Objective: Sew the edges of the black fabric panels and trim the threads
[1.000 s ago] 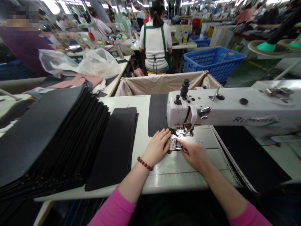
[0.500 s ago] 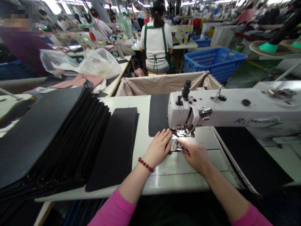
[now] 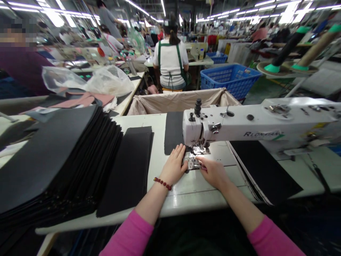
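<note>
Panel, dark, flat (corner rounded), left fingers outstretched, unclenched, right fingers, hold unclear

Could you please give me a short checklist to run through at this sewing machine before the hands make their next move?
1. Left hand flat, beside the metal attachment: ok.
2. Right hand fingertips clear of the needle: cannot tell; they are close to it, but the gap is unclear.
3. Bead bracelet clear of the needle area: ok, it sits back on the left wrist.
4. Dark panel behind the left hand lying flat: ok where visible; the machine head hides part.
5. Tall stack squared up: not ok, its edges are fanned out.
</note>
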Demonstrator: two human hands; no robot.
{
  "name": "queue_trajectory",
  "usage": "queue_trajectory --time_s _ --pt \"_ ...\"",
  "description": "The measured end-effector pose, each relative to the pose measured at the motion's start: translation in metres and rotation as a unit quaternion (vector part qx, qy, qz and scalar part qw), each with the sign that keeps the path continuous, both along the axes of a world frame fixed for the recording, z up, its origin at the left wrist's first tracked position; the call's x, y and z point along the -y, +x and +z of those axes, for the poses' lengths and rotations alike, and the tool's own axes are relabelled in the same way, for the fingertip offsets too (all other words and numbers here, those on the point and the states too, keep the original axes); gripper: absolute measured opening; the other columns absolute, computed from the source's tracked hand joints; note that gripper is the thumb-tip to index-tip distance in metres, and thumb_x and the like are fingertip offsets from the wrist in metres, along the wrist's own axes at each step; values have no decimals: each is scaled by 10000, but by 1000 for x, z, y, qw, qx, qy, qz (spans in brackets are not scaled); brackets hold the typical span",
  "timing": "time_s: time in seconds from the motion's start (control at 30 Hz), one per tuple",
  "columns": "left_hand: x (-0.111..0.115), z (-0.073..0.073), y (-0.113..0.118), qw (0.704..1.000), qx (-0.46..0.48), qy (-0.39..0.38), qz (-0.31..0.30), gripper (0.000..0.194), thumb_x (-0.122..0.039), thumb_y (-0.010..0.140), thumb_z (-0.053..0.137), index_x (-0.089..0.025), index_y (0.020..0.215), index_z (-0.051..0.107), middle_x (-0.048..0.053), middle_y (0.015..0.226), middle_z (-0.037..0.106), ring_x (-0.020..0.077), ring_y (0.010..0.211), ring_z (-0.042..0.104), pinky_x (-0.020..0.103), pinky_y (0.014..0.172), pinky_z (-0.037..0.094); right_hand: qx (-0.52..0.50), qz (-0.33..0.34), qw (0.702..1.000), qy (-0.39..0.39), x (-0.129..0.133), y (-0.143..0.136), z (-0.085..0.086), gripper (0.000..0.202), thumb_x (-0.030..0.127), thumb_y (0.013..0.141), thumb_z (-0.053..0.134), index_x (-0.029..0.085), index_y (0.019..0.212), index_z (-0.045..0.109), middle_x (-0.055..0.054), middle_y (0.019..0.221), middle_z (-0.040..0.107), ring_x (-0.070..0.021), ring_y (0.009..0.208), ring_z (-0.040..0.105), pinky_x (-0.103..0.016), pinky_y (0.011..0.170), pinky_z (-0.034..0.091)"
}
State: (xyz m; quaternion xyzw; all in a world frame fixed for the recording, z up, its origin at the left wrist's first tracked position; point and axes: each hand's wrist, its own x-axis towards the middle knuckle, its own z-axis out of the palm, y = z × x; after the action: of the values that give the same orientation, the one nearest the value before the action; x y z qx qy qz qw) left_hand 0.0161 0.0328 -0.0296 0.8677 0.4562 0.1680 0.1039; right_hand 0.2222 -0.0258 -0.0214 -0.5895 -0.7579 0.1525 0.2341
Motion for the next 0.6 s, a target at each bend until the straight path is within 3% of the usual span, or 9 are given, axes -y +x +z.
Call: queue_trajectory --time_s 0.1,0.17,0.3,0.43,0.5,0.6 --pt "1 5 2 1000 -8 4 18 639 -322 923 466 -61 1467 258 184 1515 326 286 1420 260 471 1158 217 -3 -2 1000 9 1 1 2 461 137 822 544 250 1269 547 -27 1124 696 -220 973 661 -293 808 470" --pt "14 12 2 1000 -9 6 24 660 -350 918 486 -65 1468 257 200 1473 390 303 1383 332 503 1143 229 -6 -4 1000 16 2 2 3 433 149 838 538 249 1259 552 -25 1092 705 -214 950 666 -283 791 470" --pt "78 30 -8 999 -24 9 23 745 -459 889 549 -131 1485 248 170 1342 519 305 1270 459 542 1142 194 -21 -16 999 31 3 5 3 337 193 908 475 249 1230 558 -27 1079 707 -200 923 668 -276 782 470" --pt "148 36 -24 999 -38 -15 17 847 -522 813 643 -202 1493 252 110 1242 548 296 1197 500 549 1134 231 -28 -30 999 35 2 8 -1 296 234 930 458 255 1198 581 -34 1050 713 -210 889 670 -287 773 468" --pt "168 36 -29 999 -40 -21 31 868 -496 782 689 -207 1486 272 115 1263 530 309 1216 486 547 1127 260 -30 -32 999 32 2 8 -3 296 248 925 473 267 1197 589 -30 1045 715 -217 876 669 -291 763 464" --pt "178 36 -31 998 -51 -19 34 850 -398 784 711 -190 1484 273 144 1423 423 329 1340 371 535 1139 259 -32 -37 998 29 2 9 -6 294 268 920 484 262 1190 602 -38 1034 717 -228 855 667 -299 744 461"
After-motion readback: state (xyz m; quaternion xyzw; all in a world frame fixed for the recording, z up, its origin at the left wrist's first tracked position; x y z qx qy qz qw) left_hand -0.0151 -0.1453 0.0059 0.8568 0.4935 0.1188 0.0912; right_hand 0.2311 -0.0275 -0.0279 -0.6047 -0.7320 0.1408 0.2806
